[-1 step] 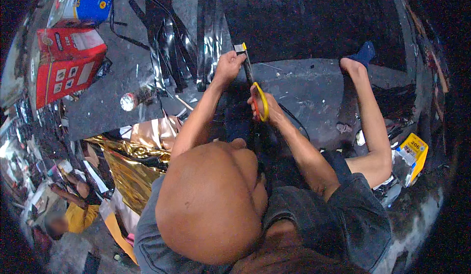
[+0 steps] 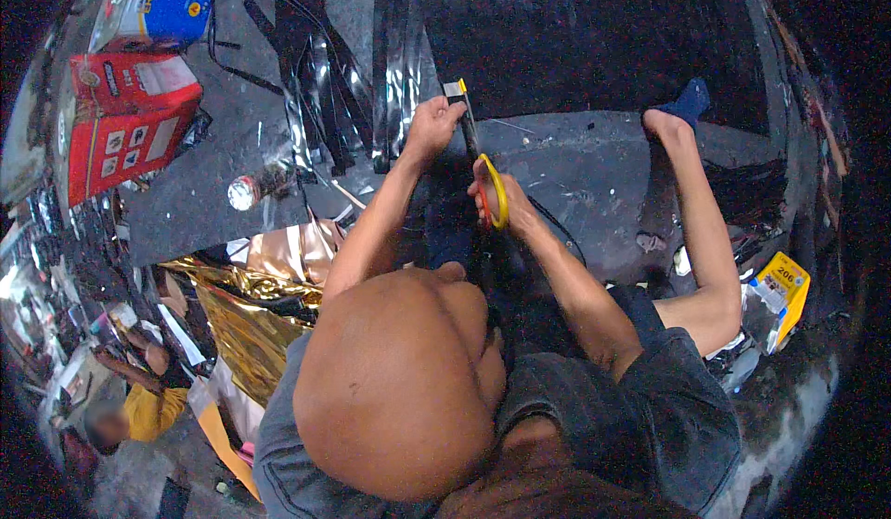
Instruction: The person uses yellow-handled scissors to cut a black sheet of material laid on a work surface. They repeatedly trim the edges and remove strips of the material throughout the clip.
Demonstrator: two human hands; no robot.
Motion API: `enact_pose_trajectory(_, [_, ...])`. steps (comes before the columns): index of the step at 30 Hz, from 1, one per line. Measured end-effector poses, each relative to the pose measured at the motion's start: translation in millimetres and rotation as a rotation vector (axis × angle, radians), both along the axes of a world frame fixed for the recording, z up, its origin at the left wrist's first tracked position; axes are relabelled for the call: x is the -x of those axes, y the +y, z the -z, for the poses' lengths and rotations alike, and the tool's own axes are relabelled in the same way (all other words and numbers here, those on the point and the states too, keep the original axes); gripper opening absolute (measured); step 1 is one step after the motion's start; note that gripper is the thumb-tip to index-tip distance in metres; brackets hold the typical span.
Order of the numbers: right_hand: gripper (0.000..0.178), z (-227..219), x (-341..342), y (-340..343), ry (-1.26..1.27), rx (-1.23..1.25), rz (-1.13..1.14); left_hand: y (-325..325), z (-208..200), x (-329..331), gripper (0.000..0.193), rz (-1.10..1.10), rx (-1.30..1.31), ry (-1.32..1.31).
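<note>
My right hand [image 2: 509,198] is closed round the handles of the scissors [image 2: 501,194], one loop yellow and the other red. A narrow dark length runs up from the scissors toward my left hand [image 2: 434,129]; whether it is blade or strip is hard to make out. Between thumb and fingers, my left hand pinches a small flat silvery piece with a yellow edge [image 2: 456,90]. Just left of that hand, shiny black strips [image 2: 394,83] lie on the dark floor sheet. A large black sheet [image 2: 594,41] spreads out beyond both hands.
A red box [image 2: 135,129] and a blue-and-white box [image 2: 167,4] stand at far left. Nearer lie a clear jar [image 2: 244,192] and crumpled gold foil [image 2: 246,324]. To the right are my bent leg [image 2: 705,231] and a yellow packet [image 2: 781,296]. Another person in yellow [image 2: 153,412] sits lower left.
</note>
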State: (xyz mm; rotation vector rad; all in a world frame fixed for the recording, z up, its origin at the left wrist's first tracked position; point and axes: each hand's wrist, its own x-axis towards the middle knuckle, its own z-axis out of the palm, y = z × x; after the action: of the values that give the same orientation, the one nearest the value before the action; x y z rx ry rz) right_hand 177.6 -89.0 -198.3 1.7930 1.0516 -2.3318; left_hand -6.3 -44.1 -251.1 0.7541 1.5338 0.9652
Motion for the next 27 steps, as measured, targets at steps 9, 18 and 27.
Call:
enact_pose_trajectory(9, [0.084, -21, 18, 14, -0.092, -0.255, -0.090, 7, -21, -2, 0.020, -0.008, -0.079, -0.055])
enact_pose_trajectory(18, [0.077, -38, 32, 29, -0.068, -0.231, -0.037, 13, -29, 6, 0.023, -0.011, 0.088, -0.063])
enact_pose_trajectory(27, [0.070, -12, 66, 92, -0.057, -0.371, -0.036, 12, -40, 11, 0.028, 0.041, -0.103, -0.208])
